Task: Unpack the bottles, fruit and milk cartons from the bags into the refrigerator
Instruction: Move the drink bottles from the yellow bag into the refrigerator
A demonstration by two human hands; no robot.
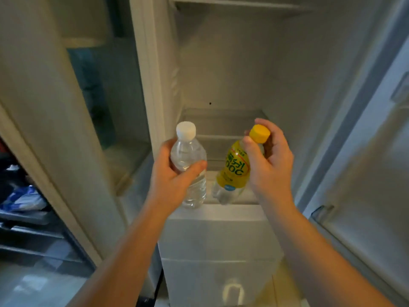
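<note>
My left hand point(171, 176) grips a clear water bottle point(189, 165) with a white cap around its middle, holding it upright. My right hand point(269, 160) pinches the neck of a bottle with a yellow label point(234, 171) and a yellow cap, which hangs tilted with its base toward the left. Both bottles are held just in front of the open refrigerator's lower shelf point(223, 129), above the front edge. The shelf behind them holds nothing that I can see.
The refrigerator door point(363, 173) stands open on the right, with a door bin near its lower part. A white drawer point(219, 240) sits below the shelf. Another shelf point(239, 5) spans the top. Left of the fridge is a cabinet panel point(44, 107) and dark shelving with blue items point(24, 200).
</note>
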